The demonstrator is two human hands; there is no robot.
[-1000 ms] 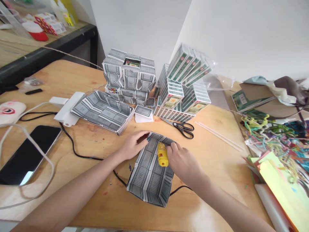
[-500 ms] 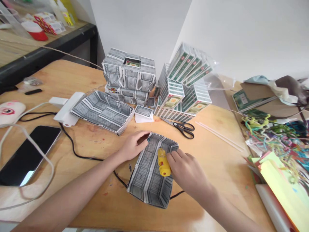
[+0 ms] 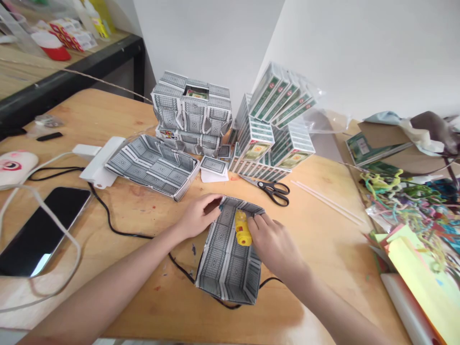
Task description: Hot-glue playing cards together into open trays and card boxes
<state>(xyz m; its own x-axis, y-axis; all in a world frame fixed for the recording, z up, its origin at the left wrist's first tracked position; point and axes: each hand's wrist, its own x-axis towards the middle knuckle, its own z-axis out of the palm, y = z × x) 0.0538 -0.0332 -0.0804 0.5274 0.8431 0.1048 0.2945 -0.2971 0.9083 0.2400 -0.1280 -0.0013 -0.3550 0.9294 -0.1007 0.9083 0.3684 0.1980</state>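
A shallow tray made of grey patterned playing cards (image 3: 226,258) lies on the wooden table (image 3: 323,239) in front of me. My left hand (image 3: 199,214) curls its fingers over the tray's far left rim and grips it. My right hand (image 3: 275,242) is closed round a small yellow tool (image 3: 242,229), which it presses against the tray's right wall. A black cable (image 3: 118,229) runs under the tray.
A second card tray (image 3: 153,164) lies further left, beside a white block (image 3: 97,160). Stacked card constructions (image 3: 192,112) and boxed card packs (image 3: 275,132) stand behind. Black scissors (image 3: 275,190), a phone (image 3: 43,230) and coloured paper strips (image 3: 413,206) lie around.
The tray's near end has swung right, so it now lies straighter. My right hand and the yellow tool slid down and back up along the right wall. The left hand has stayed put.
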